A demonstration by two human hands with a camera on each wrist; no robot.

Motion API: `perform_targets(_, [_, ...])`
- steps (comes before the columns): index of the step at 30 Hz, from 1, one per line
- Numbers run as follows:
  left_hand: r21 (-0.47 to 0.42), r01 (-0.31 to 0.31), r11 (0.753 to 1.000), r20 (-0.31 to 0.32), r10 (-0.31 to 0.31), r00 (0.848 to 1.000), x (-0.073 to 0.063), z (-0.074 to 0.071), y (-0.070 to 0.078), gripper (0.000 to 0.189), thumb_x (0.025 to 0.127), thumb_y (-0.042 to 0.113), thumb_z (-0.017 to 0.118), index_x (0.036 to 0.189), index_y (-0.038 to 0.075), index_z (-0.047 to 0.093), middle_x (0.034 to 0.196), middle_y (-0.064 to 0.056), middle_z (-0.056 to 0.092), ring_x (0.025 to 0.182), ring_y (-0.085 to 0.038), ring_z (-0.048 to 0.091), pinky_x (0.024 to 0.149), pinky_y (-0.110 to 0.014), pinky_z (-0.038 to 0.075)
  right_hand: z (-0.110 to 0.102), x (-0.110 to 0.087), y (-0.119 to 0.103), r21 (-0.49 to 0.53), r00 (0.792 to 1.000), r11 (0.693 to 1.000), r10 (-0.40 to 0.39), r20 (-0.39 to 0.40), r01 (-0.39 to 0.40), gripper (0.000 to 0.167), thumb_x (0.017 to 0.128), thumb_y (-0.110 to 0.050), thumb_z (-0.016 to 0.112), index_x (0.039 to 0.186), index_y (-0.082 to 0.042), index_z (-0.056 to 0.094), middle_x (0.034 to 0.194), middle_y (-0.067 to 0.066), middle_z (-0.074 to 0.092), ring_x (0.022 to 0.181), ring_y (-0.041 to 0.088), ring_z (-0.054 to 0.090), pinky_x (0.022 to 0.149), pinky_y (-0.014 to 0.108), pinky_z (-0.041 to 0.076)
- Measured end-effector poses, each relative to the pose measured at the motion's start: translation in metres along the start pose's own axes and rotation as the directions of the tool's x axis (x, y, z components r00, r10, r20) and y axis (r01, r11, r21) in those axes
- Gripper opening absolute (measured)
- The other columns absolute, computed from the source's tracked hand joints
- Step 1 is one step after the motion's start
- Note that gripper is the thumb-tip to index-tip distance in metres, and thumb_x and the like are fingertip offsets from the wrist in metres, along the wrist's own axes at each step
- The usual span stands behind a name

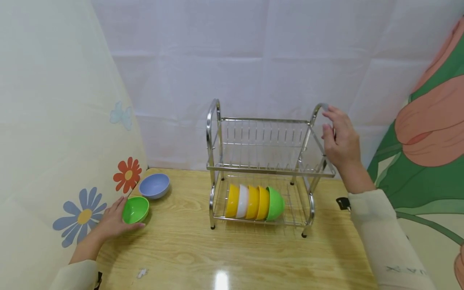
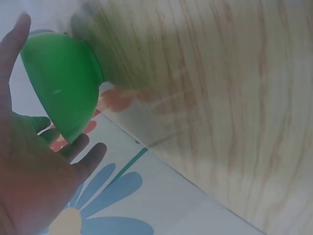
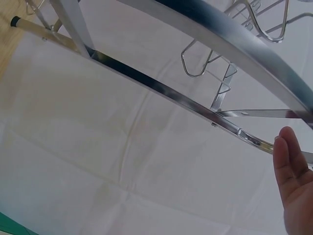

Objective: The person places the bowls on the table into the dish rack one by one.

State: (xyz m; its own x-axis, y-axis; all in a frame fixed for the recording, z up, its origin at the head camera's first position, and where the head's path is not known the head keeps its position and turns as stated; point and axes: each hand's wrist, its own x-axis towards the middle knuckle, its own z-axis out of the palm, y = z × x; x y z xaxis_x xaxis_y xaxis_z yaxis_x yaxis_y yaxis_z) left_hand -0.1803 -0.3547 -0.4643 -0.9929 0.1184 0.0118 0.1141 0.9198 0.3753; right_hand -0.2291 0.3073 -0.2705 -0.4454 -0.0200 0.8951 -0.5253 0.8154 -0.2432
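My left hand (image 1: 113,219) is spread around the near left side of a small green bowl (image 1: 136,210) standing on the wooden table. In the left wrist view the thumb is on one side of the green bowl (image 2: 63,81) and the fingers are by its rim; firm contact cannot be made out. Just behind it sits a blue bowl (image 1: 154,186). At the upper right, my right hand (image 1: 342,139) is beside the curved top rail of a two-tier metal dish rack (image 1: 272,172), fingers extended. Its fingertips (image 3: 286,134) look close to or against the rail, holding nothing.
On the rack's lower tier several bowls stand on edge in a row: yellow bowls (image 1: 252,203), a white bowl (image 1: 242,201) and a green bowl (image 1: 276,203). A small white scrap (image 1: 142,273) lies near the table's front. White cloth (image 1: 174,80) hangs behind; patterned cloths flank both sides.
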Motion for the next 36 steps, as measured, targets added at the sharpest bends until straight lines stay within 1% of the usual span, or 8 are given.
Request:
perform_targets(4, [-0.005,0.007,1.000,0.010,-0.007,1.000,0.002,0.003,-0.003,0.130,0.073,0.057,0.083,0.153,-0.016,0.013,0.154,-0.042,0.015,0.128,-0.065,0.024,0.103,-0.080,0.028,0.001,0.000,0.000,0.012,1.000,1.000,-0.006,-0.010,0.006,0.036,0.100,-0.010,0.051,0.133,-0.003,0.062,0.146,0.008,0.056,0.082,-0.026,0.041,0.079,0.010,0.040])
perform_targets(8, [-0.012,0.015,1.000,0.014,-0.014,1.000,0.003,0.004,-0.005,0.131,0.072,0.056,0.084,0.153,-0.017,0.011,0.153,-0.043,0.013,0.128,-0.068,0.023,0.103,-0.081,0.025,0.001,0.000,0.000,0.011,1.000,1.000,-0.010,-0.022,0.010,0.036,0.099,-0.010,0.051,0.133,-0.004,0.062,0.145,0.007,0.058,0.082,-0.026,0.042,0.079,0.016,0.043])
perform_targets(17, [-0.030,0.049,0.998,0.029,-0.049,0.998,0.004,0.011,-0.011,0.134,0.072,0.057,0.084,0.154,-0.015,0.006,0.154,-0.044,0.009,0.127,-0.070,0.022,0.097,-0.081,0.033,0.001,-0.001,0.002,0.000,1.000,1.000,0.004,0.002,-0.004,0.037,0.101,-0.013,0.049,0.134,-0.003,0.061,0.148,0.007,0.055,0.082,-0.026,0.040,0.080,0.018,0.045])
perform_targets(20, [-0.033,0.054,0.998,0.025,-0.053,0.998,0.005,0.012,-0.011,0.134,0.072,0.057,0.085,0.154,-0.015,0.006,0.153,-0.044,0.008,0.127,-0.070,0.021,0.097,-0.082,0.033,0.001,-0.001,0.002,-0.006,1.000,1.000,0.004,0.004,-0.004,0.037,0.101,-0.014,0.049,0.134,-0.003,0.061,0.148,0.007,0.055,0.082,-0.026,0.040,0.080,0.025,0.049])
perform_targets(23, [-0.038,0.052,0.998,0.018,-0.052,0.999,0.005,0.013,-0.011,0.134,0.071,0.056,0.085,0.153,-0.016,0.007,0.152,-0.044,0.009,0.127,-0.070,0.021,0.096,-0.082,0.033,0.001,-0.001,0.002,-0.002,1.000,1.000,0.005,-0.001,-0.005,0.037,0.101,-0.013,0.050,0.134,-0.003,0.061,0.147,0.008,0.055,0.081,-0.025,0.041,0.082,0.039,0.053])
perform_targets(26, [-0.043,0.047,0.998,0.011,-0.047,0.999,0.004,0.014,-0.010,0.133,0.071,0.054,0.086,0.152,-0.016,0.008,0.151,-0.045,0.011,0.127,-0.070,0.021,0.097,-0.081,0.033,0.002,-0.001,0.001,0.011,1.000,1.000,0.008,-0.011,-0.008,0.037,0.099,-0.011,0.051,0.134,-0.004,0.062,0.146,0.007,0.056,0.081,-0.025,0.041,0.082,0.048,0.053])
perform_targets(30, [-0.052,0.046,0.998,-0.001,-0.046,0.999,0.003,0.015,-0.009,0.131,0.072,0.051,0.086,0.152,-0.016,0.007,0.150,-0.045,0.012,0.128,-0.069,0.021,0.097,-0.081,0.034,0.002,-0.001,0.000,0.022,1.000,1.000,0.018,-0.010,-0.018,0.037,0.099,-0.010,0.051,0.134,-0.004,0.062,0.147,0.006,0.056,0.080,-0.026,0.041,0.080,0.051,0.052])
perform_targets(36, [-0.064,0.047,0.997,-0.013,-0.048,0.999,0.002,0.015,-0.006,0.130,0.073,0.047,0.087,0.152,-0.017,0.007,0.148,-0.045,0.015,0.129,-0.066,0.023,0.099,-0.079,0.034,0.002,0.000,0.001,0.034,0.999,0.999,0.035,-0.006,-0.035,0.037,0.099,-0.010,0.052,0.134,-0.005,0.062,0.147,0.007,0.056,0.080,-0.026,0.040,0.086,0.059,0.051])
